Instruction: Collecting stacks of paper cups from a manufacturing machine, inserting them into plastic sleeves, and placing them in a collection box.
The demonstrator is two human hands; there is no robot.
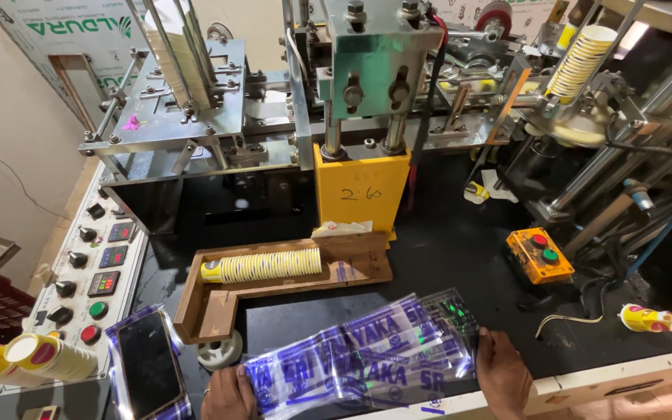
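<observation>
My left hand and my right hand each grip an end of a long clear plastic sleeve with blue print, held flat and level above the front of the black machine bed. Just behind the sleeve, a stack of yellow-and-white paper cups lies on its side in a wooden tray. A phone rests on more printed plastic beside my left hand.
A yellow block and steel machine frame rise behind the tray. A control panel with knobs and buttons is at left, an orange button box at right. Another cup stack sits top right; loose cups lie bottom left.
</observation>
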